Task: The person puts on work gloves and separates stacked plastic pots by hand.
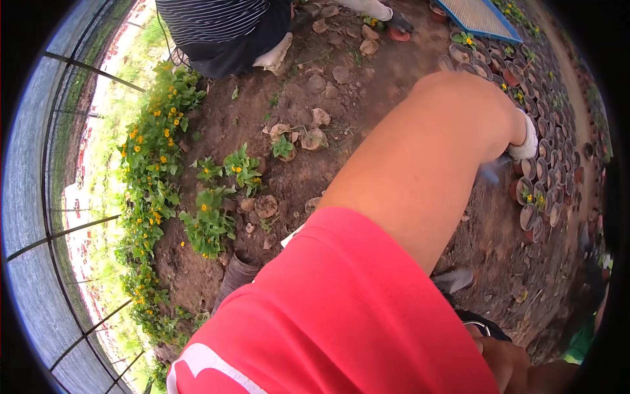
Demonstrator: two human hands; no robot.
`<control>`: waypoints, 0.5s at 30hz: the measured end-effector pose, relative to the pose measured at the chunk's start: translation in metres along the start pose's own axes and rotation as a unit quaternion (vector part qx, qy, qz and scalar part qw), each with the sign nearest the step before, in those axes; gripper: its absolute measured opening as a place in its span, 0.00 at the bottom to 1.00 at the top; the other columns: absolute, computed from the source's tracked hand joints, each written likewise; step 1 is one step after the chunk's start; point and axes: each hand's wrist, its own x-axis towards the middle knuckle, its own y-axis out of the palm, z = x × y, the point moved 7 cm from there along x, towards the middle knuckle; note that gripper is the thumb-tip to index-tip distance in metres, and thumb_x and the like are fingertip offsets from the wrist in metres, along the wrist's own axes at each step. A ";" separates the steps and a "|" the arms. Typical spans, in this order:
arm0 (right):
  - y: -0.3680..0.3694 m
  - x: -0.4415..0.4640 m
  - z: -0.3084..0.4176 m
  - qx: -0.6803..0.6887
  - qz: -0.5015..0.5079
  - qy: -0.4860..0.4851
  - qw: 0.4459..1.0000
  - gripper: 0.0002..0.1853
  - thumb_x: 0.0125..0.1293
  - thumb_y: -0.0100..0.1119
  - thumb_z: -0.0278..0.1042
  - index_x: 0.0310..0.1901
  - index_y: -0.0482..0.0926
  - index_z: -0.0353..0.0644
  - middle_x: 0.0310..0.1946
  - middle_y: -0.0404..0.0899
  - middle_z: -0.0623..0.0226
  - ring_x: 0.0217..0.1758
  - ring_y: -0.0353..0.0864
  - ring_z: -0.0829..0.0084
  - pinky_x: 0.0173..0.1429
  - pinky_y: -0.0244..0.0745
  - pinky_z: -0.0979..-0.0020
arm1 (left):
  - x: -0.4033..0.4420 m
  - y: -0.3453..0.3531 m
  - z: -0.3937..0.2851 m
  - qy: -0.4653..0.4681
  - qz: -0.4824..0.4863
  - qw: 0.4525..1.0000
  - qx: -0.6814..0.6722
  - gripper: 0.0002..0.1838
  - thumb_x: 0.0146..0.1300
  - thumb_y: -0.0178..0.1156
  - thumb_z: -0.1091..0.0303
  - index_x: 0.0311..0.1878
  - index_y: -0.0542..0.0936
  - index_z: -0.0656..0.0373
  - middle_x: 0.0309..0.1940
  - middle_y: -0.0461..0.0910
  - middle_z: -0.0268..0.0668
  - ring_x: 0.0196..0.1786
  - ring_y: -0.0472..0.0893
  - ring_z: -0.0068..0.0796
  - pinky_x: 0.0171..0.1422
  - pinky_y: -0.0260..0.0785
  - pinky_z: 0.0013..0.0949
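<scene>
My bare left arm reaches from a red sleeve across to the right, bent at the elbow. A white glove covers my left hand point(524, 139), beside the near rows of small round pots point(528, 215). My forearm hides most of the hand. A blue-grey blur shows beneath the wrist, and I cannot make out the fingers or anything in them. A few of those pots hold small plants with yellow flowers. My right hand does not show clearly; only bare skin is visible at the bottom right.
Flowering plants point(147, 171) line the left beside a metal frame. Soil clumps point(266, 206) and loose plants point(242, 169) lie on the earth. A person in a striped top point(213, 26) crouches ahead, one gloved hand point(399, 22) at a reddish pot. A blue-edged tray point(482, 20) lies beyond.
</scene>
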 end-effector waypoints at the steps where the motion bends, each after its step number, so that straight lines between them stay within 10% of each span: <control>1: 0.001 0.002 -0.003 0.004 0.007 -0.005 1.000 0.37 0.55 0.61 0.55 0.52 0.72 0.23 0.46 0.74 0.34 0.50 0.75 0.46 0.52 0.72 0.52 | 0.000 0.001 0.000 0.001 -0.001 1.000 -0.002 0.22 0.61 0.58 0.56 0.55 0.79 0.56 0.48 0.82 0.43 0.53 0.80 0.44 0.55 0.70 0.45; 12: 0.024 0.010 -0.015 0.022 0.073 -0.090 0.993 0.43 0.53 0.62 0.63 0.51 0.72 0.21 0.45 0.72 0.29 0.49 0.74 0.41 0.49 0.73 0.50 | -0.008 0.004 0.000 0.029 0.045 0.996 -0.065 0.20 0.61 0.58 0.58 0.54 0.78 0.56 0.44 0.83 0.44 0.48 0.81 0.47 0.51 0.73 0.44; 15: 0.033 0.004 0.003 -0.019 0.081 -0.135 0.987 0.45 0.52 0.62 0.65 0.51 0.72 0.21 0.45 0.72 0.28 0.48 0.74 0.40 0.49 0.73 0.49 | -0.033 -0.018 -0.006 0.041 -0.070 0.996 -0.040 0.23 0.59 0.60 0.54 0.54 0.77 0.56 0.42 0.83 0.46 0.46 0.82 0.49 0.49 0.74 0.45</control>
